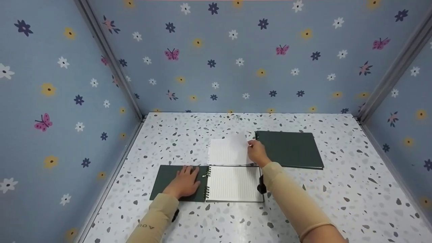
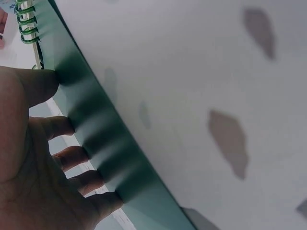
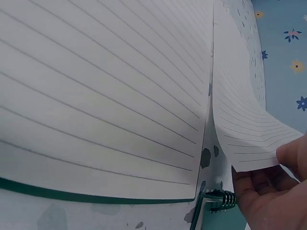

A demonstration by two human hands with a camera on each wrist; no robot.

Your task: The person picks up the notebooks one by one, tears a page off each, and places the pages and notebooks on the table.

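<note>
A loose lined page (image 1: 227, 152) lay on the bench (image 1: 357, 199), just past the open notebook (image 1: 234, 184). The right hand (image 1: 258, 153) had its grip pinched on the page's right side. The right wrist view showed that side curling up, which was hard to see from the head. The left hand (image 1: 185, 182) touched the green cover (image 1: 163, 180), its grip spread and holding nothing. Only the head view showed the whole closed notebook (image 1: 290, 148).
</note>
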